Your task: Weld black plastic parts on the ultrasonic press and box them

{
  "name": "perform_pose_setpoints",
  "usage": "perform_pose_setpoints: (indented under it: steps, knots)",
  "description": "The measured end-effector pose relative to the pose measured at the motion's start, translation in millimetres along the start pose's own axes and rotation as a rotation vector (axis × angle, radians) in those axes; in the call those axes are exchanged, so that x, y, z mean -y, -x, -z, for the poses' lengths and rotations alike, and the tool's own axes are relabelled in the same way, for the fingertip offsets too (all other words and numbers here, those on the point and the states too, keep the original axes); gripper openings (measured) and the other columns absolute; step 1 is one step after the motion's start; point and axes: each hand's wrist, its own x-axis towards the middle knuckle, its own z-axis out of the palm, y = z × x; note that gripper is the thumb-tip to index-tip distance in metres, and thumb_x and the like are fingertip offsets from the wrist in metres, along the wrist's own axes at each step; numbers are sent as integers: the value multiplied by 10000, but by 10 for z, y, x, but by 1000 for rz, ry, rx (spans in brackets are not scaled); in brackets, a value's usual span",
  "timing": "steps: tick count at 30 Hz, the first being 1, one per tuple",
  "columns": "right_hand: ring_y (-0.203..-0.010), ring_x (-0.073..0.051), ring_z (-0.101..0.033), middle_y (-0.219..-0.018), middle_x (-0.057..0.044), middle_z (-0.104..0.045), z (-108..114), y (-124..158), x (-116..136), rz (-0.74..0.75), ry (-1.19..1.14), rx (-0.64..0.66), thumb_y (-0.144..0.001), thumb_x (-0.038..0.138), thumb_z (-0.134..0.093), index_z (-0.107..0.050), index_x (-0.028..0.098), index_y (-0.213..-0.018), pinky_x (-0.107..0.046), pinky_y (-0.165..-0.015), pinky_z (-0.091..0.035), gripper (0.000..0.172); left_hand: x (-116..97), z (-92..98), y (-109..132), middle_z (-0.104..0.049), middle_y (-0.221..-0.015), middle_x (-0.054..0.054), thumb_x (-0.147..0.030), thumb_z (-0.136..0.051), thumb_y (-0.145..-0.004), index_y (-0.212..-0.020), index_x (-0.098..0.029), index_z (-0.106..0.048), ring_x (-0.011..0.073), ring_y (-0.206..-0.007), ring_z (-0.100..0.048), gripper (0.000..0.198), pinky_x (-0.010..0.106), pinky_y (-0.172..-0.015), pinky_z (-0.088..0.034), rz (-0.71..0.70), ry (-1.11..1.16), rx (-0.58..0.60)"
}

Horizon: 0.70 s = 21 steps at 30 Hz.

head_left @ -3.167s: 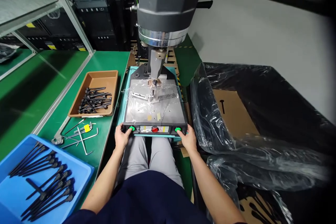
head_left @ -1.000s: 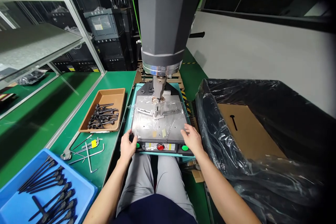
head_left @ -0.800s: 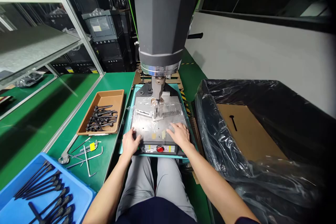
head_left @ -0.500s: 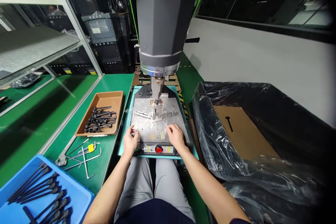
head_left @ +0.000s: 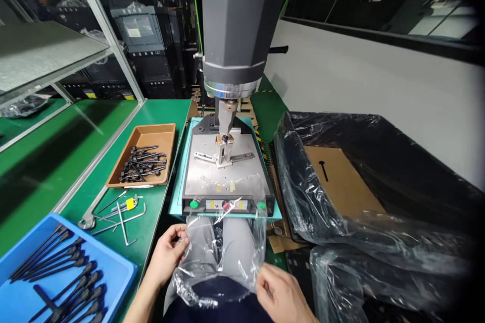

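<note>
A clear plastic bag is spread between my two hands, above my lap. My left hand pinches its left edge, while my right hand has its fingers curled round the right edge. In front of me stands a press-like machine with a grey head. Below its tip, a metal fixture is fixed on the steel plate. Two green buttons, the left green button and the right green button, sit on the front panel. The bag partly covers a red button.
On the left bench, a brown tray holds black screw-like parts. Hex keys and a wrench lie before it. A blue bin holds long black parts. To the right, a large plastic-lined box contains cardboard and one black part.
Both hands have drawn the plastic bag off the machine plate, back toward my body and down over my lap. The fixture and front buttons are now uncovered, apart from the red one.
</note>
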Motion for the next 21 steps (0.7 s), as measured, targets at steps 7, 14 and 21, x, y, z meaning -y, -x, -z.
perform_pose_setpoints:
  steps: [7,14,21]
  knots:
    - [-585,-172,-558,-610,23,-620,332,-48,454,-24,-22,459,-794,265,-632,-561,237,-614,-299,-581,-350,196,254,226,-25,-625,-993,38,-295,-628,-756,-1348,-213,-516,106,-561,-547,608,266,-571,-491,35,-373,4]
    - [-1448,-413,-230,-1553,-150,-373,-534,-556,140,-170,139,489,-914,390,-559,-534,246,-1416,-636,-1104,-250,524,442,309,243,-674,-1050,85,-125,-471,-788,-1568,-269,-245,236,-921,-677,825,321,-835,-489,32,-1045,-29]
    - [-1097,-357,-609,-1117,-151,-698,-591,-835,21,-39,128,567,-868,344,-606,-733,208,-1086,-497,-935,-453,287,1031,372,302,-653,-1237,237,-130,-510,-784,-1465,-47,-425,301,-1170,-630,691,363,-1000,-441,363,-1023,79]
